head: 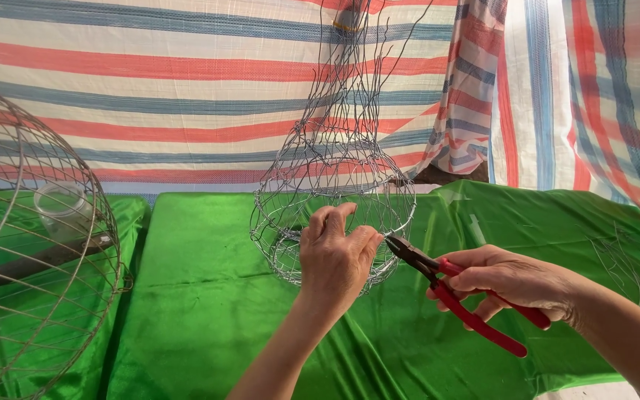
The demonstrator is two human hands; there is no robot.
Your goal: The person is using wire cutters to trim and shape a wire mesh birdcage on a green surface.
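A woven wire basket frame point(332, 185) stands on a table covered in green cloth point(201, 289), with loose wire ends rising from its top. My left hand point(335, 255) grips the near side of the basket's lower ring, fingers curled on the wire. My right hand point(512, 281) holds red-handled pliers point(468, 300); their dark jaws point(401, 248) touch the wire just right of my left fingers.
A large round wire cage point(35, 244) stands at the left edge, with a clear plastic jar point(61, 207) behind it. A red, white and blue striped tarpaulin point(187, 89) hangs behind the table. Thin wire scraps point(620, 259) lie on the cloth at right.
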